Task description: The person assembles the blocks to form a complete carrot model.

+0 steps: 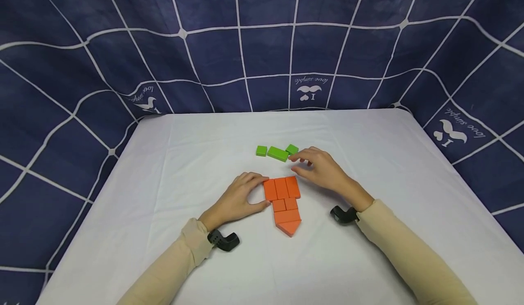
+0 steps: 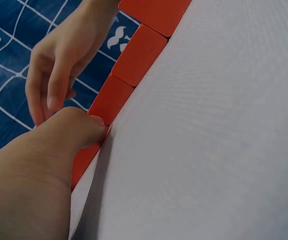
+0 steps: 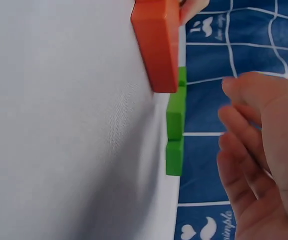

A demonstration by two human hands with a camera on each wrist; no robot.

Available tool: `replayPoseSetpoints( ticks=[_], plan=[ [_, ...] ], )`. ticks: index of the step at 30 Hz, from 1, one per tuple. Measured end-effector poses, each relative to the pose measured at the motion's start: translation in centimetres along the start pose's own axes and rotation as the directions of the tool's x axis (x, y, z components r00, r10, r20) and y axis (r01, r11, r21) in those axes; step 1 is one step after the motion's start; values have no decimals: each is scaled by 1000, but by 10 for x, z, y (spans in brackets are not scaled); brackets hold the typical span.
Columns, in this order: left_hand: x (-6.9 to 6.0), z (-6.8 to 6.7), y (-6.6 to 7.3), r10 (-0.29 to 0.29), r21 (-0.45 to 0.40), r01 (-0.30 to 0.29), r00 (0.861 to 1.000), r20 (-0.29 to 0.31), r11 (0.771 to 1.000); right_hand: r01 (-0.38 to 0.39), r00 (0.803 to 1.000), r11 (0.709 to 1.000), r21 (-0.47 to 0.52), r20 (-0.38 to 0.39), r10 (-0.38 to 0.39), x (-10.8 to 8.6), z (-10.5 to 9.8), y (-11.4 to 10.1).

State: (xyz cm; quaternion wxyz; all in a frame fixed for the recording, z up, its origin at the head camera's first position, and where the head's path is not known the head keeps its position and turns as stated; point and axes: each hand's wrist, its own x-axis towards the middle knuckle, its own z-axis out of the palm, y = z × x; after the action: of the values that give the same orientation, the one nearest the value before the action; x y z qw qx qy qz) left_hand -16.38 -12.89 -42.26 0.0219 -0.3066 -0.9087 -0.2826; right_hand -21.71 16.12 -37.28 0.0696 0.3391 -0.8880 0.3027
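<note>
Several orange blocks (image 1: 285,216) lie flat against each other on the white-covered table, with a pointed one at the near end. My left hand (image 1: 236,196) is at the left side of this group. Its forefinger and thumb pinch the far and near corners of the leftmost orange block (image 1: 270,190), and the thumb's contact also shows in the left wrist view. Right of the group, my right hand (image 1: 321,168) hovers with loosely bent fingers and nothing between them. Closest to its fingertips are a long green block (image 1: 278,154) and a small green block (image 1: 292,149).
Another small green block (image 1: 261,150) lies left of the long one. White cloth covers the table (image 1: 196,150), and a dark blue curtain (image 1: 266,50) with white lines stands along its back and sides. Each wrist carries a black camera mount (image 1: 224,241).
</note>
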Motion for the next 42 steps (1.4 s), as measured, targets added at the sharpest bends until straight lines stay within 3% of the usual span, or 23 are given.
replayPoseSetpoints(
  ticks=[4, 9, 19, 24, 32, 42],
  plan=[
    [0, 0, 1, -7, -1, 7, 1000, 8, 1000, -63, 998, 998, -14, -4, 63, 17, 7, 7],
    [0, 0, 0, -8, 1, 8, 1000, 13, 1000, -117, 992, 993, -4, 43, 117, 34, 12, 13],
    [1, 2, -1, 5, 2, -5, 1000, -5, 1000, -205, 970, 977, -54, 120, 210, 51, 23, 16],
    [1, 2, -1, 2, 3, -2, 1000, -5, 1000, -190, 975, 980, -62, 107, 196, 53, 27, 19],
    [-1, 2, -1, 9, -3, -9, 1000, -8, 1000, -214, 973, 976, 47, 98, 209, 46, 29, 25],
    [0, 1, -1, -11, -20, 11, 1000, -2, 1000, -130, 986, 978, 161, 126, 110, 33, 24, 26]
  ],
)
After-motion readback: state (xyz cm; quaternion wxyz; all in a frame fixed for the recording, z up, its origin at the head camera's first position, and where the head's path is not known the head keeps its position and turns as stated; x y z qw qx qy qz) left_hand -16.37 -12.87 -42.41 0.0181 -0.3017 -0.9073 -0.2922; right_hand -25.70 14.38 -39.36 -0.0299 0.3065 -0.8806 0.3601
